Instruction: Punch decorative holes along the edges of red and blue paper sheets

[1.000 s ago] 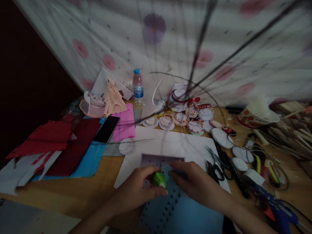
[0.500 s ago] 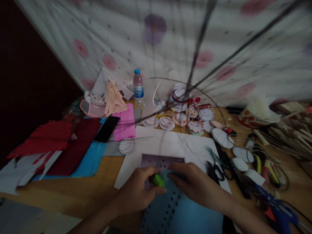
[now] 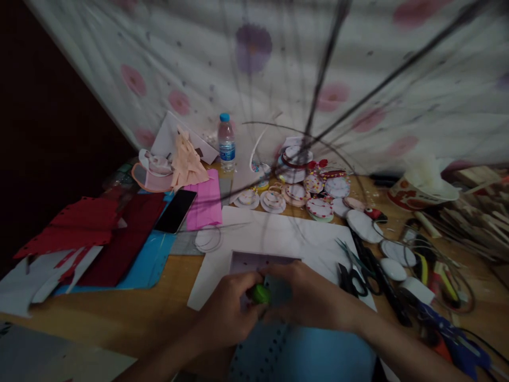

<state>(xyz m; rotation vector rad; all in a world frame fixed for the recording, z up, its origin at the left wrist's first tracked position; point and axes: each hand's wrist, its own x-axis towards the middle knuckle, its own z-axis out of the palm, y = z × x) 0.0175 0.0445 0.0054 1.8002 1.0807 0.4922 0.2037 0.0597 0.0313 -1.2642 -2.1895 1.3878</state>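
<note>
My left hand (image 3: 228,307) is closed around a small green craft punch (image 3: 260,293), mostly hidden by the fingers. Beside it, my right hand (image 3: 308,294) is curled with its fingertips close to the punch, gripping the far part of a blue sheet (image 3: 318,353). Rows of small dark heart-like holes run along the sheet's left side. Behind the hands lies a shallow lilac-grey tray (image 3: 244,260), partly covered by them; small specks show inside it. Under all this spreads a large white sheet (image 3: 258,228).
Black-handled scissors (image 3: 360,284) lie to the right, near a blue glue gun (image 3: 453,331). Small decorated paper hats (image 3: 296,193) and a water bottle (image 3: 226,143) stand at the back. On the left are a phone (image 3: 176,211) and red sheets (image 3: 71,225).
My right hand has moved left toward the punch, bending the blue sheet's far part with it. My left hand has shifted slightly right and still holds the punch.
</note>
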